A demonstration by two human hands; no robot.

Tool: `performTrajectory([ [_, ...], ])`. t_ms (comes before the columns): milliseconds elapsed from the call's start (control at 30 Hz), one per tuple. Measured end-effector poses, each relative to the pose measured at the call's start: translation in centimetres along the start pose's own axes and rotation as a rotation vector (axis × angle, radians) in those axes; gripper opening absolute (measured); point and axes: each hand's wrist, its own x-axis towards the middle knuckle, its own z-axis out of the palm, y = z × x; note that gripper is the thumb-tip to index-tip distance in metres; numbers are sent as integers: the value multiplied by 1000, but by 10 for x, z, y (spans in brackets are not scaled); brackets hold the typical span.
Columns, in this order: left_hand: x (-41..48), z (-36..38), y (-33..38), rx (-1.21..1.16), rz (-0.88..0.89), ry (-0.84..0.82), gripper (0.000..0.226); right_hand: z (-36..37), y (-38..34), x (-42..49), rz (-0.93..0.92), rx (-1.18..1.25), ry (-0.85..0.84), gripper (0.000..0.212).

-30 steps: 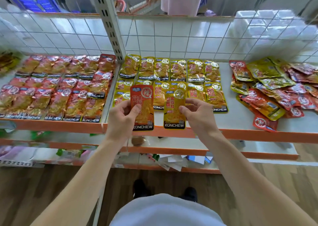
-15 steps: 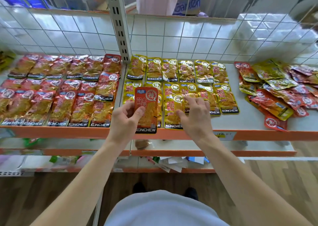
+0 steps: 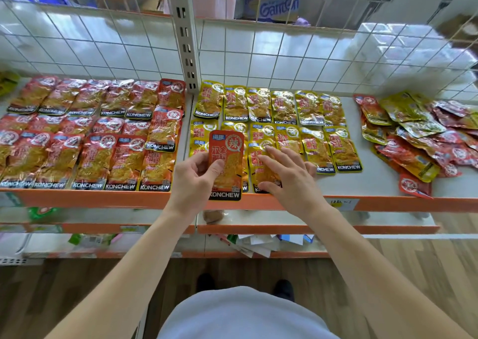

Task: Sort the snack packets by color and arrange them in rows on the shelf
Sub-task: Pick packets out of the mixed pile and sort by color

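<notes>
The red packet (image 3: 229,157) stands upright in the left hand (image 3: 194,181), whose grip pinches it, thumb on its face, above the front edge of the shelf (image 3: 388,204) and over the yellow rows (image 3: 284,116). At its three o'clock the right hand (image 3: 292,181) keeps its grip spread flat, fingers pressing a front-row yellow packet (image 3: 261,163). Neat red rows (image 3: 85,137) fill the nine o'clock side. A mixed pile (image 3: 419,137) far out at three o'clock lies unsorted, so the job looks well past half done.

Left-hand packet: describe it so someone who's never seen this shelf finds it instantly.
Find the perforated upright post at the back; right of it lie rows of yellow packets. At their front left, the left hand holds the red packet over them, the only red one there.
</notes>
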Motion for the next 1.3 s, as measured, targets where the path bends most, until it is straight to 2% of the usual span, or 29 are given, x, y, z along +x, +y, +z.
performTrajectory([
  [133, 1, 0, 1, -9, 3, -5, 10, -1, -4, 0, -9, -1, 18, 60],
  [267, 0, -7, 9, -45, -15, -17, 9, -4, -24, -8, -44, 78, 171, 51],
  [433, -8, -38, 16, -29, -8, 32, 11, -8, -76, -10, -127, 133, 264, 56],
  [600, -21, -72, 16, 66, -17, 125, 6, 1, -110, -5, -190, 150, 194, 63],
  [933, -59, -114, 8, 95, -66, 296, 6, 28, -151, -4, -301, 181, 41, 68],
  [1300, -46, -192, 21, 90, -27, 365, 6, 38, -230, 28, -381, 164, 81, 65],
])
